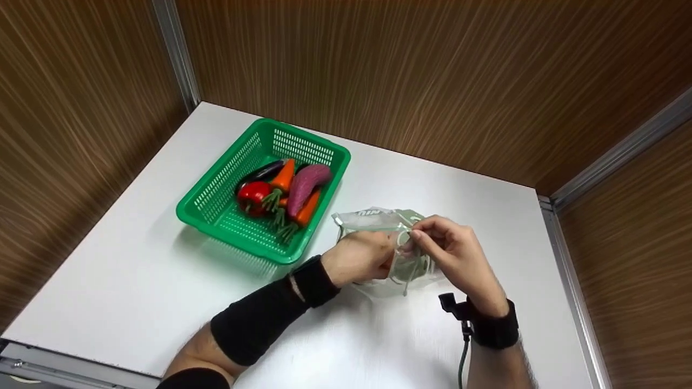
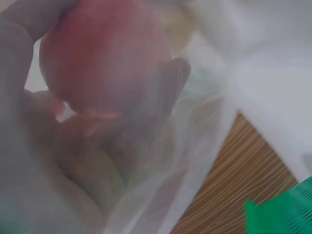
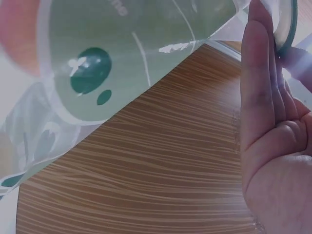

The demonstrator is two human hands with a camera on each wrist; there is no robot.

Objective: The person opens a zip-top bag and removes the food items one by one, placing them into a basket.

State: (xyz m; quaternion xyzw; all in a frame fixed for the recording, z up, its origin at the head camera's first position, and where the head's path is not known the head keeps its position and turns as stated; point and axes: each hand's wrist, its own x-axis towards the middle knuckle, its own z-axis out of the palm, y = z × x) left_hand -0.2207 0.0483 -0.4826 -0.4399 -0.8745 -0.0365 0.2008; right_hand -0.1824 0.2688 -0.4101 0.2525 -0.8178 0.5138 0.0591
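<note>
My left hand (image 1: 363,256) reaches into a clear plastic bag (image 1: 373,218) with green print. In the left wrist view, its fingers curl round a smooth, round reddish fruit (image 2: 105,58); the bag's hazy film blurs it, so I cannot tell its exact kind. Something yellowish (image 2: 178,27) shows behind the fruit. My right hand (image 1: 451,251) pinches the bag's rim at its right side, between thumb and fingertips. From the right wrist, the bag's printed side (image 3: 141,63) shows a green panel with dark green ovals.
Left of the bag stands a green plastic basket (image 1: 238,246) on the white table (image 1: 135,270). In it lie a red bell pepper (image 1: 254,195), orange carrots (image 1: 284,175), a dark eggplant (image 1: 262,172) and a purple, rough-skinned vegetable (image 1: 307,186). Wood-patterned walls (image 1: 378,81) enclose the table.
</note>
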